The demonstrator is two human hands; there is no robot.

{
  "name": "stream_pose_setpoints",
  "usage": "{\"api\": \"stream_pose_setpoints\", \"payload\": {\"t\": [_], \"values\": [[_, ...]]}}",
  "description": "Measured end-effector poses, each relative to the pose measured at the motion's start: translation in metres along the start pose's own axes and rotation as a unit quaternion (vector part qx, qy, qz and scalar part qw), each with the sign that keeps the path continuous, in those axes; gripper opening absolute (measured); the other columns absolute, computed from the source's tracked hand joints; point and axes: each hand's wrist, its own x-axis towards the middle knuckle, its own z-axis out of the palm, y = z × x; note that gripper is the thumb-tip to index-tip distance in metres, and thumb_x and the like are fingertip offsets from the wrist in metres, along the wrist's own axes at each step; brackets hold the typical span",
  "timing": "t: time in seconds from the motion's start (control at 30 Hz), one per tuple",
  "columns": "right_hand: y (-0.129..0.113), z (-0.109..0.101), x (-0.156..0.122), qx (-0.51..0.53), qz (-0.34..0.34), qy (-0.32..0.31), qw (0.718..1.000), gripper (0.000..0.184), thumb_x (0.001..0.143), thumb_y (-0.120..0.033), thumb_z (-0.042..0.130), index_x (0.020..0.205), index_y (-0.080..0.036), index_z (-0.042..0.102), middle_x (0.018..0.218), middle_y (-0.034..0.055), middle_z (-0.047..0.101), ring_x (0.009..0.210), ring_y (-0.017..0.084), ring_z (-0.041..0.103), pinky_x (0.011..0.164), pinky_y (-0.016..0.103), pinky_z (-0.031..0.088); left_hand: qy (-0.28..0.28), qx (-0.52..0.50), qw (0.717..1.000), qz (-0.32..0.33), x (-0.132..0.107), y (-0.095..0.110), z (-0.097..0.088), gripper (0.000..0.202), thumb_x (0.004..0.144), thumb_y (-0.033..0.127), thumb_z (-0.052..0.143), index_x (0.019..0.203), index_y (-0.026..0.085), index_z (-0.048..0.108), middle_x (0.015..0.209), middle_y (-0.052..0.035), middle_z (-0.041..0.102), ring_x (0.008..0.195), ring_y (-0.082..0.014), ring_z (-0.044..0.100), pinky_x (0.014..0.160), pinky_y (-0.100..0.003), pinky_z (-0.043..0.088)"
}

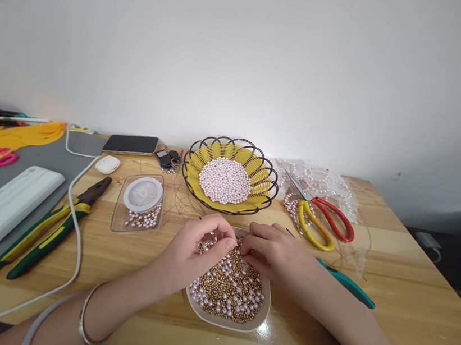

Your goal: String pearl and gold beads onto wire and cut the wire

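Note:
A pale tray of gold and pearly white beads sits on the table before me. Above its left far side is my left hand, thumb and index fingertip pressed together in a pinch. Whatever lies between those fingertips is too small to make out. My right hand is over the tray's far right part, its fingers curled down and closed close to the beads. Its fingertips are partly hidden, and I cannot make out what they hold. A small gap separates the two hands.
Beyond the tray stands a yellow and black basket of pearly beads. Scissors, bead strands and a teal-handled tool lie right. Leftward are a clear box with a spool, pliers, a cable and a phone.

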Motion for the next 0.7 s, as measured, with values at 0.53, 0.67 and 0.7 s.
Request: {"api": "stream_pose_setpoints", "payload": {"t": [0.53,0.67,0.7], "values": [[0.003,-0.019,0.002,0.171,0.013,-0.019,0.985,0.018,0.081,-0.002,0.059,0.081,-0.02,0.062,0.083,0.0013,0.063,0.073,0.016,0.062,0.068,0.026,0.046,0.004,-0.009,1.0,-0.002,0.002,-0.001,0.002,0.014,0.095,0.025,0.058,0.084,0.018,0.061,0.077,0.0006,0.06,0.071,-0.0135,0.055,0.065,-0.025,0.041],[0.01,-0.026,0.001,0.272,0.061,-0.037,0.96,0.015,0.08,-0.007,0.059,0.081,-0.022,0.061,0.076,-0.0022,0.066,0.072,0.015,0.062,0.07,0.026,0.049,0.003,-0.009,1.0,0.0,0.002,-0.001,0.001,0.015,0.095,0.026,0.058,0.084,0.017,0.062,0.077,0.0002,0.061,0.072,-0.0136,0.055,0.065,-0.025,0.042],[0.01,-0.026,0.002,0.289,0.067,-0.044,0.954,0.014,0.079,-0.008,0.059,0.079,-0.022,0.061,0.075,-0.0024,0.066,0.072,0.015,0.062,0.07,0.026,0.049,0.003,-0.007,1.0,-0.002,0.001,-0.001,0.001,0.015,0.095,0.027,0.058,0.085,0.017,0.062,0.078,0.0001,0.061,0.072,-0.0136,0.055,0.065,-0.025,0.042]]}}
